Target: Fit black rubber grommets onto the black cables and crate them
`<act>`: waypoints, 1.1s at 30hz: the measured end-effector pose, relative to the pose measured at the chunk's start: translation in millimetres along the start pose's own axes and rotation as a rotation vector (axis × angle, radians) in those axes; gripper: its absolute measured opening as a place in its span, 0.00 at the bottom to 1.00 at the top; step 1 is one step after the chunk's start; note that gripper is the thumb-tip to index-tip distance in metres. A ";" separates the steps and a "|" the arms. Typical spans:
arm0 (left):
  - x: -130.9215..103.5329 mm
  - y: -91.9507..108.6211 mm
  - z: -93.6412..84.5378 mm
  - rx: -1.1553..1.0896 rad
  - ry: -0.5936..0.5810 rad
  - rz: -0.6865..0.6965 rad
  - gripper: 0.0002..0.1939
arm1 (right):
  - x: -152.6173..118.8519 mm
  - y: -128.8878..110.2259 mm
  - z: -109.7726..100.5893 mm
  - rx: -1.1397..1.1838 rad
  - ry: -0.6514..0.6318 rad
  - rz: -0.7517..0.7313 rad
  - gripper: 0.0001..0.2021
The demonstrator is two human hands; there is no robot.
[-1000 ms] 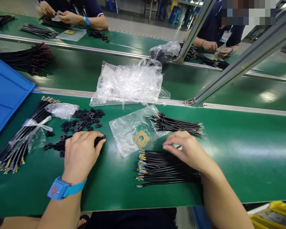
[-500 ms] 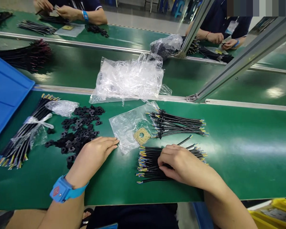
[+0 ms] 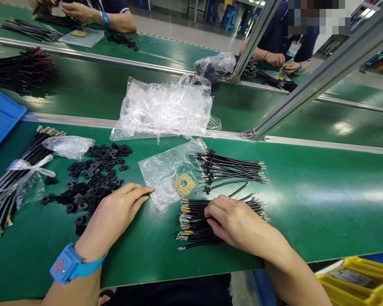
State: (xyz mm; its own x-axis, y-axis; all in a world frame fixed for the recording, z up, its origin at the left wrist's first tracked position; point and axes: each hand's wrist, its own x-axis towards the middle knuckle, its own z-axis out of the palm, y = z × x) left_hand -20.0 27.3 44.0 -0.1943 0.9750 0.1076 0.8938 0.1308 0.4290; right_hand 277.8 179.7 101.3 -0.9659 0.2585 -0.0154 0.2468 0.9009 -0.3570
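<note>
My right hand (image 3: 231,219), its fingers curled, rests on a row of short black cables (image 3: 194,212) with coloured wire ends; whatever its fingertips pinch is hidden. My left hand (image 3: 121,210) has its fingers together at the left edge of a clear plastic bag (image 3: 156,182), its fingertips too small to read. On that bag lies a tan square pad (image 3: 184,184) with a round hole. Behind the row are cables fitted with black parts (image 3: 232,165). Loose black parts (image 3: 95,174) are heaped beyond my left hand.
A tied cable bundle (image 3: 15,182) lies at the left, near a blue bin (image 3: 3,114). Crumpled plastic bags (image 3: 166,108) lie across the metal rail (image 3: 70,120). A slanted metal post (image 3: 306,80) rises at the right. People work across the table.
The view has shifted, so most things sit further left. My hands keep nearly the same places over the bag edge and the cable row.
</note>
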 end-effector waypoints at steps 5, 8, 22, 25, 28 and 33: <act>2.5 2.4 -2.2 -0.080 0.007 -0.051 0.25 | -5.1 31.2 -8.4 -0.015 0.233 0.145 0.04; 3.6 7.2 -5.6 -0.104 0.007 -0.082 0.24 | 3.5 62.8 1.0 -0.174 0.170 0.277 0.06; 1.3 22.2 -10.4 -0.371 0.110 -0.233 0.19 | 24.2 54.4 25.1 -0.157 0.336 0.137 0.16; 1.2 22.6 -12.7 -0.474 0.082 -0.327 0.20 | 26.8 44.4 35.7 -0.167 0.287 0.059 0.17; 1.5 21.6 -13.2 -0.676 0.056 -0.419 0.21 | 30.2 42.2 41.3 -0.189 0.214 0.067 0.18; 6.3 24.0 -5.1 -1.082 0.095 -0.523 0.20 | 31.6 40.3 39.5 -0.240 0.180 0.117 0.12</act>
State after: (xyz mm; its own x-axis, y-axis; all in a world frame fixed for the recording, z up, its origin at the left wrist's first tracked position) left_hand -1.8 35.7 59.5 -0.5016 0.8258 -0.2577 -0.0949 0.2436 0.9652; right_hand 254.1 210.4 49.5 -0.9057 0.4034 0.1300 0.3875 0.9124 -0.1317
